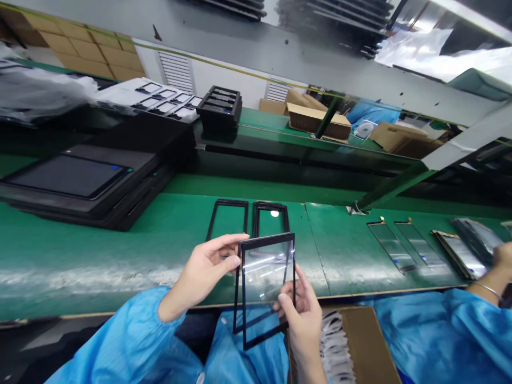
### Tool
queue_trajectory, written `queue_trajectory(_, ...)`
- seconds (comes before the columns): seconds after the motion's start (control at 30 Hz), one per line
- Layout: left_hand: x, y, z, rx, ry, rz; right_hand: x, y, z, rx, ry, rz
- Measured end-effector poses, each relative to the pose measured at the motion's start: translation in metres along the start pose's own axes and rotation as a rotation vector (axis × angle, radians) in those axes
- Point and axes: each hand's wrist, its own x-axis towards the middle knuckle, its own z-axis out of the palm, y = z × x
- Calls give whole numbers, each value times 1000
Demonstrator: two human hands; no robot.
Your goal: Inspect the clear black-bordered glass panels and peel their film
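Between my hands, above the bench's front edge, is a clear glass panel with a black border (264, 282). My right hand (304, 314) grips its lower right edge, thumb in front and fingers showing through the glass. Just behind and to the left is a thin black frame (237, 304), tilted much like the panel. My left hand (204, 274) is closed on the frame's upper left side, between thumb and fingers. The two pieces overlap closely; whether they touch I cannot tell. Beyond them on the green bench lie a black rectangular frame (210, 218) and a small stack of black frames (286, 213).
A stack of black trays (132, 208) with a screen (68, 176) on top stands left. Glass panels (392, 245) lie right, near a co-worker's hand (503, 258). An open carton (368, 341) stands below the bench edge. A slanted post (392, 186) rises behind.
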Motion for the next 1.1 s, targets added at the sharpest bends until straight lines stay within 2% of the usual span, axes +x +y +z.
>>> queue_trajectory(0.2, 1, -7, 1, -47, 5, -67, -5, -12, 6, -52, 23, 42)
queue_trajectory(0.4, 1, -14, 0, -64, 34, -138, -7, -25, 6, -84, -18, 95)
queue_trajectory(0.7, -1, -19, 5, -99, 115, -96, -12, -20, 8, -87, 34, 77)
queue_trajectory(1.1, 0, -15, 0, -86, 40, -148, -12, -31, 10, -96, 24, 118)
